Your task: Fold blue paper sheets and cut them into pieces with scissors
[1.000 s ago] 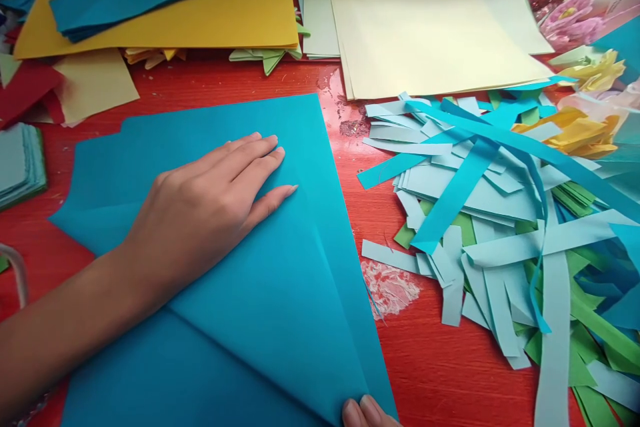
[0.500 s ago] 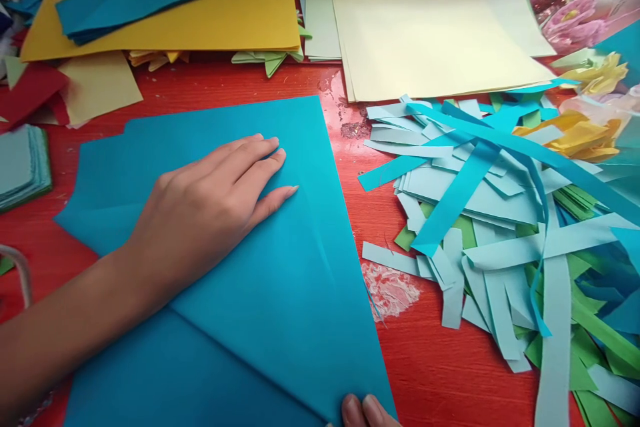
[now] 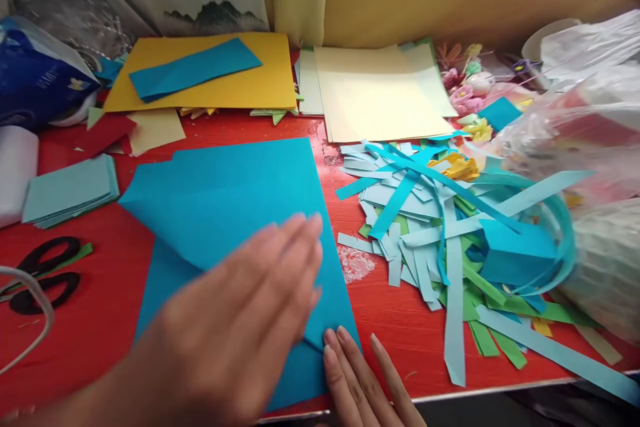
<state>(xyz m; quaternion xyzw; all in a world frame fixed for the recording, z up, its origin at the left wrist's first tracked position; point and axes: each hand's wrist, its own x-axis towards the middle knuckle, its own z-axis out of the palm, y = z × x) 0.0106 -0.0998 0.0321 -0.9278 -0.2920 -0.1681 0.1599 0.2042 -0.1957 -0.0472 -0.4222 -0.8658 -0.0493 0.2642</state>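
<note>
A large teal paper sheet (image 3: 240, 200), folded over on a diagonal, lies on the red table (image 3: 390, 320). My left hand (image 3: 240, 320) hovers over its near part, blurred by motion, fingers stretched out and together. My right hand (image 3: 360, 373) rests at the sheet's near right corner, fingers flat and spread, fingertips touching the paper's edge. Neither hand holds anything.
A heap of light blue, teal and green paper strips (image 3: 440, 227) lies right of the sheet. Cream sheets (image 3: 380, 87) and a yellow sheet (image 3: 200, 80) lie behind. Black scissors handles (image 3: 45, 273) and a stack of pale squares (image 3: 70, 190) sit left. Plastic bags (image 3: 590, 120) crowd the right.
The view has tilted up and back, showing more of the table. My left hand lifted off the sheet's middle and moved nearer. My right hand has come further into view at the corner.
</note>
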